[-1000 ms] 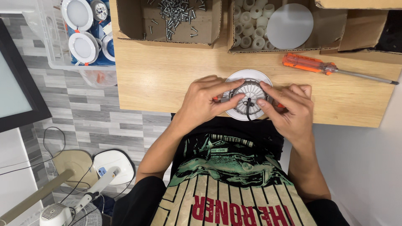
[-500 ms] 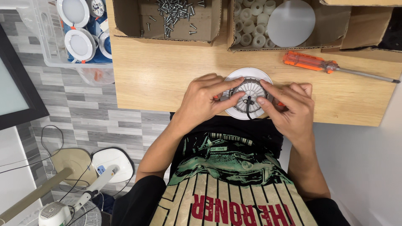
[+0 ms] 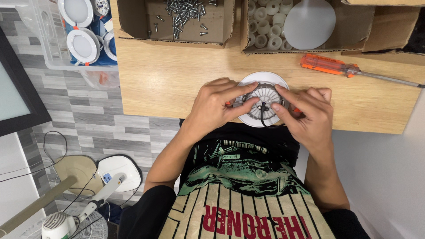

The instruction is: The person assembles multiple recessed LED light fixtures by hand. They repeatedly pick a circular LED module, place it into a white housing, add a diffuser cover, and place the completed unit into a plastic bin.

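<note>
Both sets of fingers are down on the round lamp (image 3: 263, 98) right now, working its ribbed grey back, which faces up inside a white rim. Left hand (image 3: 215, 106) comes in from the left, its fingers (image 3: 242, 90) stretched across the top and left side of the grey housing, pressing on it rather than wrapped around it. Right hand (image 3: 309, 114) mirrors it from the right, fingers (image 3: 288, 95) laid over the right side of the housing, with one fingertip down by the short black cable (image 3: 263, 116) that sticks out of the lamp's middle toward the person. Small orange clips peek out under both hands, mostly covered. That lamp lies flat on the wooden desk (image 3: 168, 79), close to its near edge, just in front of the person's dark printed shirt. Moving outward: an orange-handled screwdriver (image 3: 336, 67) lies on the desk up and to the right, well apart from the hands, its metal shaft pointing right. Along the far edge stands a cardboard box of screws (image 3: 186, 11), and beside it another box holding small white plastic rings (image 3: 265, 26) and a pale round disc (image 3: 310, 24). Off the desk's left end, a clear bin (image 3: 44, 48) holds more round white lamps.
</note>
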